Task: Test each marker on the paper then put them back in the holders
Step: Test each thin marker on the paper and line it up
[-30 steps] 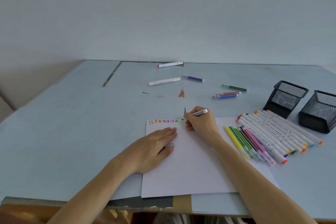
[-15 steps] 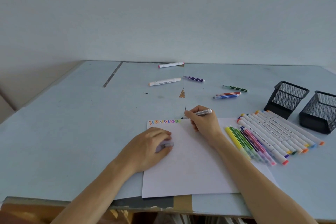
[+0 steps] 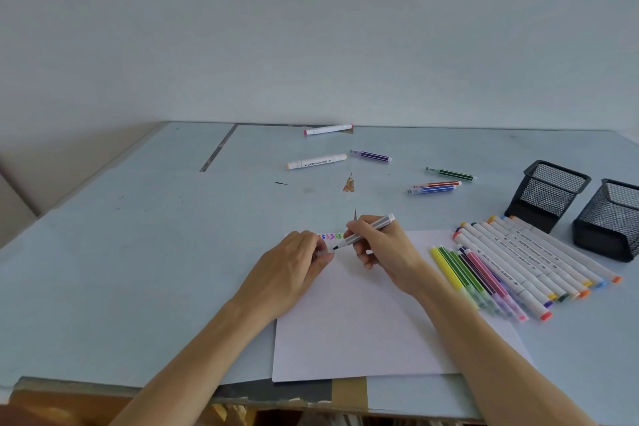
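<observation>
A white sheet of paper (image 3: 366, 328) lies in front of me with a row of small coloured marks (image 3: 331, 236) at its top edge. My right hand (image 3: 383, 249) grips a grey striped marker (image 3: 371, 231), its dark tip pointing down-left just above the paper. My left hand (image 3: 294, 266) pinches the marker's clear cap (image 3: 325, 253) right beside that tip. Two black mesh holders (image 3: 548, 195) (image 3: 610, 220) stand at the right. A row of thin coloured markers (image 3: 479, 278) and thick white markers (image 3: 529, 261) lies between paper and holders.
Loose markers lie farther back on the pale blue table (image 3: 138, 252): two white ones (image 3: 316, 161) (image 3: 328, 129), a purple (image 3: 371, 155), a green (image 3: 451, 173), a red and a blue (image 3: 432, 189). A torn brown spot (image 3: 348, 183) marks the tabletop.
My right hand lifted the marker off the marks and swung its tip down toward my left hand. My left hand rose from lying flat on the paper and brought the cap up to the tip.
</observation>
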